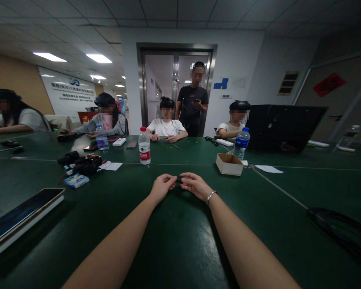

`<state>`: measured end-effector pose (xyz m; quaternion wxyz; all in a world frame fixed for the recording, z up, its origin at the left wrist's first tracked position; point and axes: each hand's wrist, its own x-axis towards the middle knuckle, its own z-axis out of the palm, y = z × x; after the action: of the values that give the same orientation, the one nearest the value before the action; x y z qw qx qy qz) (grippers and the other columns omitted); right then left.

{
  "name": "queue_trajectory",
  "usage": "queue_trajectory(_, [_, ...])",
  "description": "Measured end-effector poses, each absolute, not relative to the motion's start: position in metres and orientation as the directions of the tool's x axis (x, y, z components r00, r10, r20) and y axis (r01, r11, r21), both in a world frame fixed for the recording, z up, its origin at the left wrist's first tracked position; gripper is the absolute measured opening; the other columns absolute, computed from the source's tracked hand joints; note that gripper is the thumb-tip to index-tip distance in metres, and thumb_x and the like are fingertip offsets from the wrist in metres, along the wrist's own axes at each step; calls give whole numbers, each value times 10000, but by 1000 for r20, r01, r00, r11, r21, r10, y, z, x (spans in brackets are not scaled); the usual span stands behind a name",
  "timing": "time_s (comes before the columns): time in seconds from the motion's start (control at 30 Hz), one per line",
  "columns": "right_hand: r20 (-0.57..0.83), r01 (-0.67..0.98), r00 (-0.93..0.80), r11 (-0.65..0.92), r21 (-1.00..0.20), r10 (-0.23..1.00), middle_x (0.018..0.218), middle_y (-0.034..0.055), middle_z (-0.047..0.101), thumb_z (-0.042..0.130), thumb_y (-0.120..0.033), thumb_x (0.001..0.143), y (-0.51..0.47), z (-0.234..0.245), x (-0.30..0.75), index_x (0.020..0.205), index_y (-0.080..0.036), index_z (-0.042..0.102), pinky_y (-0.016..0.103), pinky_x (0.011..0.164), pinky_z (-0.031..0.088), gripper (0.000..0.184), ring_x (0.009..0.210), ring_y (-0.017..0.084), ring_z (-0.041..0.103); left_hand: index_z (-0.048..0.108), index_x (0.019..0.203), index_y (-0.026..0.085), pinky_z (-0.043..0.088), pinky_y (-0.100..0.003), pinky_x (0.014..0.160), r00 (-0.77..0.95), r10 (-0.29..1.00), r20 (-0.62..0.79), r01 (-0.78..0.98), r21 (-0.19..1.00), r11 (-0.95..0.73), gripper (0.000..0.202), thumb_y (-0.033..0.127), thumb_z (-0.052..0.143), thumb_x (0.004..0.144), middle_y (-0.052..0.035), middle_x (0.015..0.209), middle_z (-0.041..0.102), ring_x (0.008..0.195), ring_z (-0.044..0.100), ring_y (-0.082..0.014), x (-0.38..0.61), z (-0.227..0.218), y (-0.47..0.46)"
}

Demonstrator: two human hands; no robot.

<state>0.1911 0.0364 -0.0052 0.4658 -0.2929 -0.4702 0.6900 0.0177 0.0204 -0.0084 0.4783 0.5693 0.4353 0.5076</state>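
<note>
A small dark object (179,180) is held between my fingertips above the green table; it is too small to name. My left hand (162,188) pinches one end with thumb and fingers. On the other end, the fingers of my right hand (197,186) are closed, with a silver bracelet on that wrist. Beyond my hands, a water bottle with a red cap (144,149) stands upright to the left. An open cardboard box (229,165) sits to the right.
A phone on a white block (24,218) lies at left, near black gear (84,163) and a blue-white packet (76,181). Coiled black cable (339,228) lies at right. A blue-capped bottle (241,143) and a large black case (284,128) stand farther back. Several people are across the table.
</note>
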Motion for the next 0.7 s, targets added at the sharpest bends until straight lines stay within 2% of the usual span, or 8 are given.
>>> queue_trajectory(0.17, [28, -375, -388, -130, -918, 921, 740, 51, 639, 763, -156, 639, 37, -6, 190, 868, -113, 612, 196, 571, 527, 277, 588, 116, 622, 592, 863, 124, 429, -213, 567, 123, 970, 209, 5, 977, -211, 339, 403, 651, 680, -25, 697, 590, 650, 551, -120, 17, -9, 20])
queue_trajectory(0.43, [13, -362, -386, -138, -922, 922, 685, 80, 645, 731, -185, 696, 38, -6, 191, 852, -90, 608, 179, 536, 516, 220, 569, 117, 618, 595, 944, 148, 454, -225, 622, 152, 957, 246, 13, 968, -251, 349, 337, 673, 661, -62, 871, 612, 771, 573, -151, 16, -4, 14])
queue_trajectory(0.7, [2, -348, -385, -143, -927, 923, 695, 98, 653, 687, -175, 743, 39, -6, 190, 847, -91, 599, 182, 515, 514, 160, 569, 125, 621, 601, 957, 153, 458, -246, 670, 136, 965, 223, 33, 973, -229, 356, 342, 678, 665, -82, 981, 616, 835, 582, -175, 16, 3, 10])
